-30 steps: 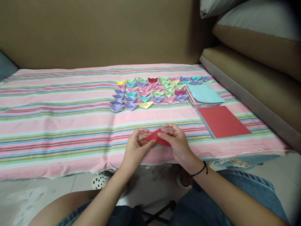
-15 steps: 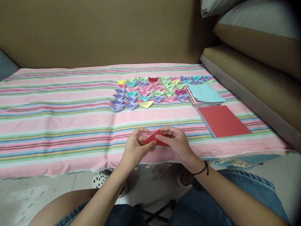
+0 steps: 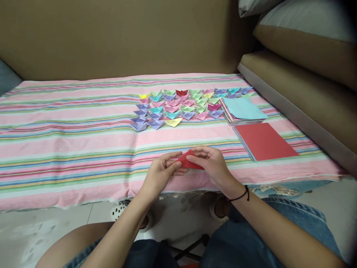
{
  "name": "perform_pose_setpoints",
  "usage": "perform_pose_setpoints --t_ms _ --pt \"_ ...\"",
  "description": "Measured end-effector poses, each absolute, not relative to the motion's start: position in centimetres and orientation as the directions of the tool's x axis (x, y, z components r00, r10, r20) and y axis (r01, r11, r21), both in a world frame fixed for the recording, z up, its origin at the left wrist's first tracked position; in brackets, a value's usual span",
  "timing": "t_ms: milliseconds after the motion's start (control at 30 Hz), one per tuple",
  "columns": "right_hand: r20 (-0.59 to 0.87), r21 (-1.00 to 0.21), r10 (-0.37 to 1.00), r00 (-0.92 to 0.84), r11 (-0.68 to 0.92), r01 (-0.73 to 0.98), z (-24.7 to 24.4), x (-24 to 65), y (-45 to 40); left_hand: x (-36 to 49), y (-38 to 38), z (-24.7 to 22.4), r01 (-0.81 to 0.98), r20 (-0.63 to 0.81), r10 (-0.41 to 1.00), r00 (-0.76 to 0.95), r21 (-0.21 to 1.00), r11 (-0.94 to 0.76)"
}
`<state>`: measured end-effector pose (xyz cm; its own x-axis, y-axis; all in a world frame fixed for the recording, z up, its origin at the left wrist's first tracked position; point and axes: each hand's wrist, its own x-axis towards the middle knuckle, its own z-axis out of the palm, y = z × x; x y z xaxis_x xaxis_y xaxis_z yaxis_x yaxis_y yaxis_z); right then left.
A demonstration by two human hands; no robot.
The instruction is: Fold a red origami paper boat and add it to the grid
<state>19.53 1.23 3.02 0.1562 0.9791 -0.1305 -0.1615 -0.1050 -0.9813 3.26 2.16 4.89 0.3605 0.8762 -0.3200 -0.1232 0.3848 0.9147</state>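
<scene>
A small piece of folded red paper (image 3: 192,162), triangular in outline, is held between my two hands above the near part of the striped cloth. My left hand (image 3: 163,169) pinches its left corner, thumb on the near face. My right hand (image 3: 213,163) grips the right part, thumb pressed on the front and fingers behind it. Beyond them stand rows of folded paper boats (image 3: 173,108) in purple, pink, green, blue, yellow and red. The fingers hide the back of the red paper.
A stack of red-topped paper squares (image 3: 266,141) lies to the right, with a light-blue-topped stack (image 3: 245,108) behind it. The striped cloth (image 3: 69,145) covers the surface. Brown cushions (image 3: 295,96) border the right side, and a brown backrest (image 3: 119,37) rises behind.
Both hands and the red paper have shifted slightly up and to the right in view. The left fingers have straightened a little along the paper's left side. The boats and stacks stay put.
</scene>
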Motion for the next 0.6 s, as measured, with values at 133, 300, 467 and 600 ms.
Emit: perform_pose_setpoints --t_ms 133,300,467,600 --pt "-0.131 -0.981 0.979 0.156 -0.105 -0.162 2.9 19.7 1.4 3.2 2.0 5.2 -0.163 -0.322 0.866 0.383 0.899 0.406" --pt "-0.101 -0.983 0.985 0.142 -0.077 -0.165 2.9 19.8 1.4 3.6 1.5 5.4 -0.202 -0.298 0.898 0.324 0.906 0.373" --pt "-0.1 -0.976 0.989 0.105 -0.077 -0.204 3.2 19.4 1.1 4.3 1.2 4.7 -0.155 -0.279 0.926 0.255 0.933 0.324" --pt "-0.109 -0.975 0.99 0.092 -0.088 -0.203 3.4 19.1 0.9 4.4 1.2 4.6 -0.075 -0.26 0.944 0.204 0.957 0.28"
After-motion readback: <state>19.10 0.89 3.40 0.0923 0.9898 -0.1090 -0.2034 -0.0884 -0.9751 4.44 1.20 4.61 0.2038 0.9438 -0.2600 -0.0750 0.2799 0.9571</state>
